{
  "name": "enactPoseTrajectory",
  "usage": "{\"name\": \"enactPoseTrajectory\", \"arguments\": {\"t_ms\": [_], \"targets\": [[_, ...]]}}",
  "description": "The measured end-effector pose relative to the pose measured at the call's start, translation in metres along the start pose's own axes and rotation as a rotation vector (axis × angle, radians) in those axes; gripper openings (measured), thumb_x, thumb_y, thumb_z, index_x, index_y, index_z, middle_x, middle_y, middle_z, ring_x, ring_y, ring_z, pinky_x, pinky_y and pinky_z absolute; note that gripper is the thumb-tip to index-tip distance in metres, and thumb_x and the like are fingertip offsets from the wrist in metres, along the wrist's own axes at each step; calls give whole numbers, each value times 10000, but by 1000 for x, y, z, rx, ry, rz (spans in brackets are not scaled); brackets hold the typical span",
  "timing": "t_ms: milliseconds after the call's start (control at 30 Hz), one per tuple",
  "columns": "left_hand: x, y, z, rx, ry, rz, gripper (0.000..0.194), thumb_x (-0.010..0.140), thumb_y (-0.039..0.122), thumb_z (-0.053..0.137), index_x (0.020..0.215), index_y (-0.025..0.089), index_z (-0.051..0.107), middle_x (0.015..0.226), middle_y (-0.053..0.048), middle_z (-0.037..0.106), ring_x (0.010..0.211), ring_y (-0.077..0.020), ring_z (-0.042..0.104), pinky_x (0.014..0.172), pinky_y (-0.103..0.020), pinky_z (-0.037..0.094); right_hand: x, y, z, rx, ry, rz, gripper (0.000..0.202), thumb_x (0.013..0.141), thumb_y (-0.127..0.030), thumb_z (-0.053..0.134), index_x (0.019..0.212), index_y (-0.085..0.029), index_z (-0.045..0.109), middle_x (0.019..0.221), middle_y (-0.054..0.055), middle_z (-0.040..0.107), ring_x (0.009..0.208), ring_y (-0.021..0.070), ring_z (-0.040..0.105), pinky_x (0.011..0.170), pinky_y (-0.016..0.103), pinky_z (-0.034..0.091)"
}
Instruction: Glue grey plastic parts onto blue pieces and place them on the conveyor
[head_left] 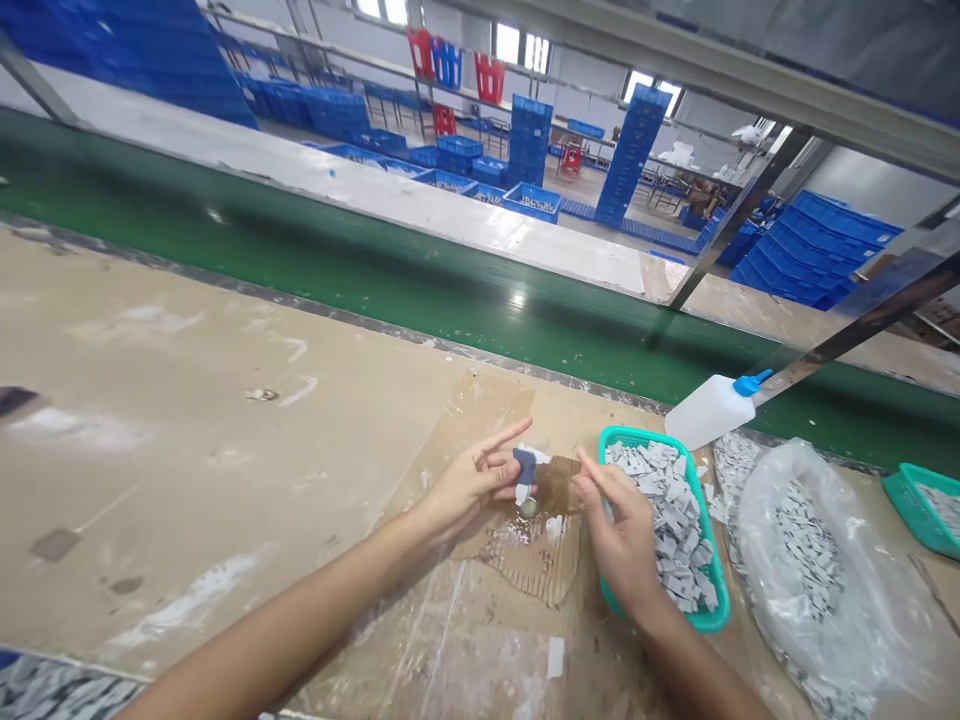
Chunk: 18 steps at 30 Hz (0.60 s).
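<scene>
My left hand [476,482] pinches a small dark grey-blue piece [525,466] between thumb and fingers, its index finger stretched out. White bits show at the edges of this piece. Opposite, my right hand [619,525] has its thumb and index finger pressed together; whatever is in the pinch is too small to tell. Below and between the hands lies a worn piece of cardboard [529,565] with a small round shiny thing [529,508] on it. Right beside my right hand, a teal basket [718,585] holds many small light-grey pieces [660,480].
Behind the basket leans a white squeeze bottle [709,412] with a blue cap. To its right is a clear plastic bag [757,530] of grey pieces, then another teal basket [907,500]. A green conveyor belt [450,300] runs beyond the stained table [225,450]; a metal post [739,220] rises there.
</scene>
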<state>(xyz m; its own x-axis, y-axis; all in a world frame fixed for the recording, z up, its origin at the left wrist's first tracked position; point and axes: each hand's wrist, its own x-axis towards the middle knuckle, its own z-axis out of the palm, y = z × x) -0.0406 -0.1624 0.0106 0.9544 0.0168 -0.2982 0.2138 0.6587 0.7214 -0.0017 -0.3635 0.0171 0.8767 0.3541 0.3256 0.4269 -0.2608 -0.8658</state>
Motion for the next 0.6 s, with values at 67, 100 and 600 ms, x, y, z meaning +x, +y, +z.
{"name": "enactPoseTrajectory", "arguments": {"t_ms": [67,100,600], "targets": [[0,5,-1,-132,-9,-28,609,679,148,859,1247,201,647,840,-25,699,711,-160,706,706,-239,585,0,2,-1,16,53,85,348,969,-387,529,1233,-237,698,909,45,675,780,147,610,716,277,500],[1,7,-2,-188,-14,-49,533,715,104,815,1215,185,646,827,-28,690,694,-151,704,697,-222,587,0,2,0,32,66,126,369,962,-412,527,1232,-229,698,897,47,669,762,148,599,704,282,499],[5,22,7,-251,317,-67,330,734,-91,373,915,144,517,707,-61,612,532,-145,656,549,-198,590,33,-17,-73,-368,-79,204,361,902,-280,477,1146,-188,725,1023,85,712,840,200,631,804,339,485]]}}
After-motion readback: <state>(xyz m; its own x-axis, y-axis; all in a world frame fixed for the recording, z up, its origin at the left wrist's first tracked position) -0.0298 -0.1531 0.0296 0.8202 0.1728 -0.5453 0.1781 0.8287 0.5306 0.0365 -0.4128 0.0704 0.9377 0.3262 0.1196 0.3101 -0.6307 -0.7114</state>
